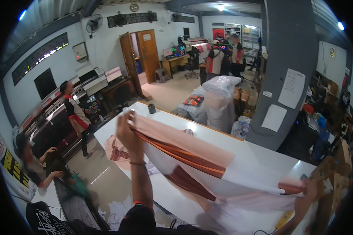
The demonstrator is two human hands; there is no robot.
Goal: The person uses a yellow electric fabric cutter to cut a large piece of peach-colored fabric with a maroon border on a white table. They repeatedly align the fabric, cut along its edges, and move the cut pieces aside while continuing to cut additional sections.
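Above white table (239, 156), left hand (128, 133) pinches one end of printed cloth (192, 160), fingers closed. Right hand (310, 192) grips the other end, stretched between.

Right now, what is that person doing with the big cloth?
A person stands at a long white table and holds a printed sheet of fabric, pale with orange and dark red stripes, stretched out above it. The left hand pinches one raised end; the right hand grips the other. Other people work by large printers behind.
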